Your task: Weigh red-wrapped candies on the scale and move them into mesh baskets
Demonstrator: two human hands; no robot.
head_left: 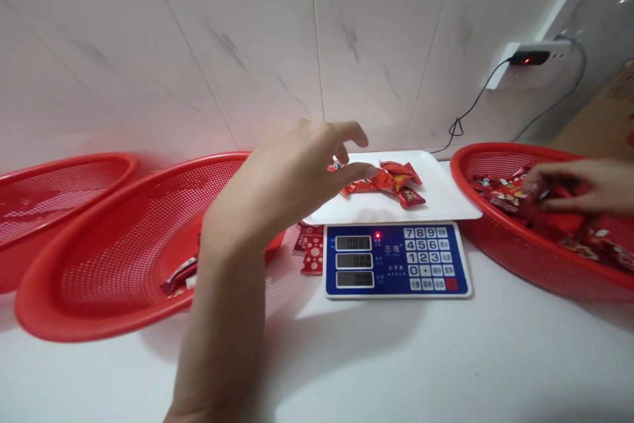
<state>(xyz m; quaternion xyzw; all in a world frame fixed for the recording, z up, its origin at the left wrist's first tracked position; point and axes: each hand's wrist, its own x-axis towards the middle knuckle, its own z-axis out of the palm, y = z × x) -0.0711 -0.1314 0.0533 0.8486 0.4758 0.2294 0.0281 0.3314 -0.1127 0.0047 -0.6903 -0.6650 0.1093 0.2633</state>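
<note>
Several red foil-wrapped candies [384, 180] lie in a loose heap on the white platform of a digital scale [446, 192]. My left hand [287, 175] hovers over the heap with its fingers apart, and its thumb tip is at or very near the candies. At the right, my right hand [569, 185] reaches into a red mesh basket [510, 258] full of similar candies. Its fingers are curled around a red candy [537, 189], which is partly hidden by them.
The scale's blue panel [396, 259] faces me, with blurry displays and a keypad. Red wrappers [310, 248] lie beside it. Two red mesh baskets [148, 175] stand at the left, one holding a few candies. A wall socket [528, 63] has a black cable trailing down.
</note>
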